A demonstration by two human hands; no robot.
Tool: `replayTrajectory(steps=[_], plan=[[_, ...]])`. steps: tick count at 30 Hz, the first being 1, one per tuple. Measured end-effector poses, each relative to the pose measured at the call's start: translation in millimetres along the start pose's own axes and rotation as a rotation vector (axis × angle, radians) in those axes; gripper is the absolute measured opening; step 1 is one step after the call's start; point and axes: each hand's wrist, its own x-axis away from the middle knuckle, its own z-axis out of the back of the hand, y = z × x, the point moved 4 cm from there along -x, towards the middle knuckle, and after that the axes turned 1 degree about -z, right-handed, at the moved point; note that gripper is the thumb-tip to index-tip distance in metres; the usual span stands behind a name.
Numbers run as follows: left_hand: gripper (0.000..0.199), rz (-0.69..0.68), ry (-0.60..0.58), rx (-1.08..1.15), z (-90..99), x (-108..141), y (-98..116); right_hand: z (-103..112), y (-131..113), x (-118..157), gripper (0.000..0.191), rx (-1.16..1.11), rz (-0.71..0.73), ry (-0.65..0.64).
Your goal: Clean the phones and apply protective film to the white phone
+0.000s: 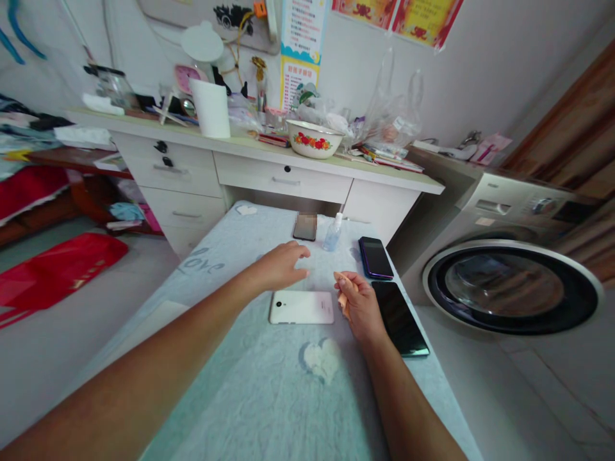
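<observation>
A white smartphone (pixel 302 308) lies back side up on the cloth-covered table (pixel 269 390). Above its far left edge is my left hand (pixel 283 266), fingers apart and holding nothing. My right hand (pixel 360 304), just right of the phone, is closed on a small orange-tan cloth (pixel 343 301). A clear spray bottle (pixel 332 234) with bluish liquid stands upright beyond both hands. Left of the bottle rests a dark smartphone (pixel 305 227), partly blurred. Along the table's right side are a dark phone with a purple-blue edge (pixel 375 258) and a black tablet (pixel 398 319).
A white desk (pixel 283 182) with drawers runs across the back. On it stand a floral enamel bowl (pixel 314 139), a white cylinder (pixel 211 109) and plastic bags. A washing machine (pixel 509 250) is at the right. A red bag (pixel 72 272) lies on the floor at left.
</observation>
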Motion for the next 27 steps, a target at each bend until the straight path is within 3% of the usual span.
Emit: replayTrajectory(steps=[8,15,20,27], plan=[[0.050,0.099,0.275,0.274,-35.2,-78,-25,7,4,-6,0.038,0.130,0.068,0.128],[0.061,0.175,0.376,0.393,-56.9,-126,-23,5,6,-8,0.037,0.212,0.065,0.118],[0.058,0.147,0.419,0.420,-59.7,-146,-12,5,7,-10,0.037,0.250,0.085,0.123],[0.028,0.135,0.436,0.396,-54.2,-143,-10,3,6,-8,0.036,0.220,0.049,0.115]])
